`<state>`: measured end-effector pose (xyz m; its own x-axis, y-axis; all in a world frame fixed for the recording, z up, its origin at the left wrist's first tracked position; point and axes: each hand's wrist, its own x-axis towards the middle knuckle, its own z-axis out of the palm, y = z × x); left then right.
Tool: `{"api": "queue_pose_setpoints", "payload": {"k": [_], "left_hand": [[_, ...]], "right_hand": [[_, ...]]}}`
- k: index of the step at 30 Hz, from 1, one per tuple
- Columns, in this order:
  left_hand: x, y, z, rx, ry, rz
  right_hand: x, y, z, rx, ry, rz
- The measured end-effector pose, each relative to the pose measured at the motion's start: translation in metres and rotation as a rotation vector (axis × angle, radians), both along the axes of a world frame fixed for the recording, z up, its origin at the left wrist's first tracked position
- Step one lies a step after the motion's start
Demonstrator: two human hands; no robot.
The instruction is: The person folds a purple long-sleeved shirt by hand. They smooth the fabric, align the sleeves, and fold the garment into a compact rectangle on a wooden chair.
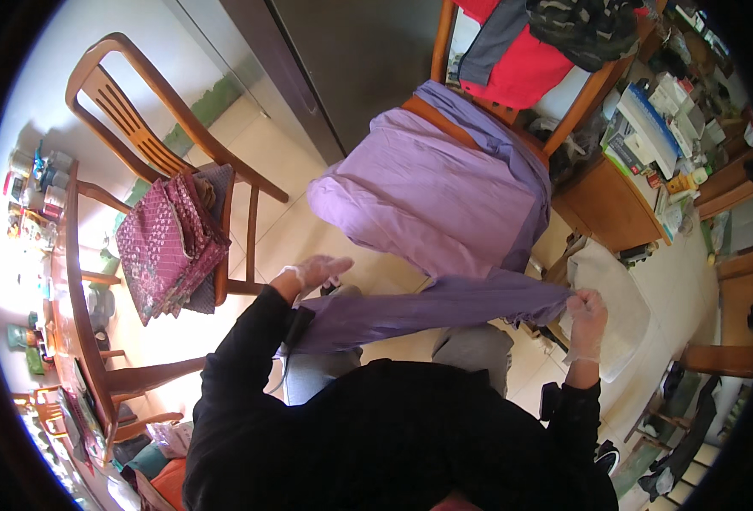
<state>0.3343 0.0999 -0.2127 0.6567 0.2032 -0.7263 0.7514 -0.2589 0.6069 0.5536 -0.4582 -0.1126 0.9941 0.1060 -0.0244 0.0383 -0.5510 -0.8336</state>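
A large lilac cloth [427, 172] with a deeper purple side [414, 313] is spread over the seat of a wooden chair [459, 128] before me. Its near edge stretches across in front of my knees. At the right end of that edge, my right hand [587, 313], in a clear thin glove, is closed on the bunched fabric. My left hand [317, 271], gloved the same way, is held above the left end of the cloth with its fingers extended and nothing visible in them. Below my left wrist, the cloth's left end passes by the dark sleeve.
Folded maroon patterned fabric [172, 249] lies on another wooden chair [140, 128] at left. Red clothing [517, 64] hangs over the far chair's back. A cluttered wooden cabinet [612, 198] stands at right, near a whitish cloth [606, 300]. A table edge [73, 287] runs along the left.
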Motion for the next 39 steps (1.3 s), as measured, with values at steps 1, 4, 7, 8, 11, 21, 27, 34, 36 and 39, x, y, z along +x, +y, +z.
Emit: {"api": "queue_pose_setpoints", "payload": {"k": [1,4,7,8,11,21,27,34,36,39], "left_hand": [[-0.014,-0.004,-0.003,-0.156,0.121,0.082],[-0.005,0.002,-0.012,-0.248,-0.108,0.460],[0.034,0.011,-0.035,-0.118,-0.472,0.654],[0.047,0.017,-0.045,-0.088,-0.585,0.677],[0.079,0.036,-0.082,-0.800,-0.459,1.240],[0.052,0.036,-0.108,-0.287,-0.436,0.752],[0.025,0.055,0.015,0.416,-0.347,0.550],[0.127,0.033,0.097,0.983,-0.546,0.208],[0.156,0.024,0.100,1.011,-0.522,0.087],[0.185,0.022,0.090,0.933,-0.376,0.008]], "right_hand": [[0.000,0.002,0.000,0.047,0.033,0.008],[0.007,0.012,0.006,0.150,0.104,-0.029],[0.011,0.026,0.016,0.173,0.043,-0.035],[0.013,0.028,0.021,0.176,0.038,-0.032],[0.014,0.031,0.031,0.194,0.020,-0.024],[0.000,0.037,0.041,0.216,-0.006,-0.009],[-0.015,0.023,0.039,0.217,0.006,0.010],[0.005,0.011,0.011,0.134,0.140,-0.064],[0.015,0.007,-0.003,0.098,0.124,-0.069],[0.027,0.000,-0.022,0.100,0.225,-0.086]]}}
